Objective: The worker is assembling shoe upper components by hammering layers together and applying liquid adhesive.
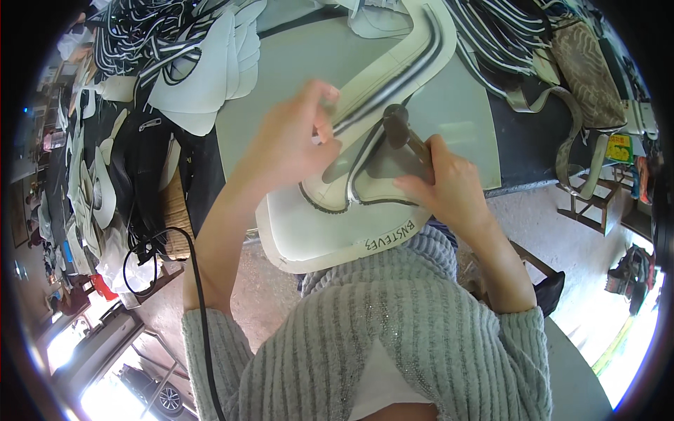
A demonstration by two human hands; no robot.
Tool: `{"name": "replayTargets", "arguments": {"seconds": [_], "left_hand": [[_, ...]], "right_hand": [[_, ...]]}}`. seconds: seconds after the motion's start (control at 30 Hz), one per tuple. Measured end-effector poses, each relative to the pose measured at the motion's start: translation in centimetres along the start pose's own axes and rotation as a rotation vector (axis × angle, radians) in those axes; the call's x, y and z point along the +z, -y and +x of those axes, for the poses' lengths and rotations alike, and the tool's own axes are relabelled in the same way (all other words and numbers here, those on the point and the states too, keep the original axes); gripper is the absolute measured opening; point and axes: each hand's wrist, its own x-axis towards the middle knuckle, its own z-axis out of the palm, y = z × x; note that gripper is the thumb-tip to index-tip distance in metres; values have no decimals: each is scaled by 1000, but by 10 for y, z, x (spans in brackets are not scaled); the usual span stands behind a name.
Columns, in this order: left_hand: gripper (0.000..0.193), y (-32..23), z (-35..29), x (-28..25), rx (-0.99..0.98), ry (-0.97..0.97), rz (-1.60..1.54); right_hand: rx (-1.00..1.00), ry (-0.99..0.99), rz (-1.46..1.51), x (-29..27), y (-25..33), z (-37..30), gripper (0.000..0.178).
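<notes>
My right hand (pixel 453 186) grips a hammer by its handle (pixel 420 149), the dark round hammer head (pixel 397 125) pointing away from me over the work. Beneath it lies a pale, flat cut-out piece (pixel 302 258) with a wide rounded near end and a long arm reaching to the far right. Black-and-white piping (pixel 400 84) runs along that arm, and dark edging (pixel 326 208) curves round the inner opening. Over the left side of the piece is my left hand (pixel 298 137), slightly blurred, its fingers curled beside the piping; what they hold is hidden.
Stacked white panels (pixel 210 84) and bundled striped piping (pixel 140 42) lie at the far left. More striped strips (pixel 498 42) and a patterned brown piece (pixel 586 70) are at the far right. A black cable (pixel 200 302) hangs by my left arm. A wooden stool (pixel 593 207) stands right.
</notes>
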Motion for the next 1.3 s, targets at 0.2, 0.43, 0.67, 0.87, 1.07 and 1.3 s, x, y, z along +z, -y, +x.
{"name": "replayTargets", "arguments": {"seconds": [0.2,0.43,0.67,0.87,1.07,1.3], "left_hand": [[48,-10,-11,-19,-58,-8,-180],[20,-18,-41,-95,79,-105,-401],[27,31,-14,-174,245,-611,-518],[21,69,-29,-236,585,-902,-792],[21,157,-7,-215,-144,-838,-813],[44,172,-3,-178,-385,-672,-373]], "right_hand": [[16,14,35,-2,2,4,55],[61,33,-10,-1,3,4,56],[65,58,94,-15,11,-5,54],[45,18,149,-20,11,-5,46],[86,28,232,-17,15,-1,42],[37,34,158,-10,8,1,44]]}}
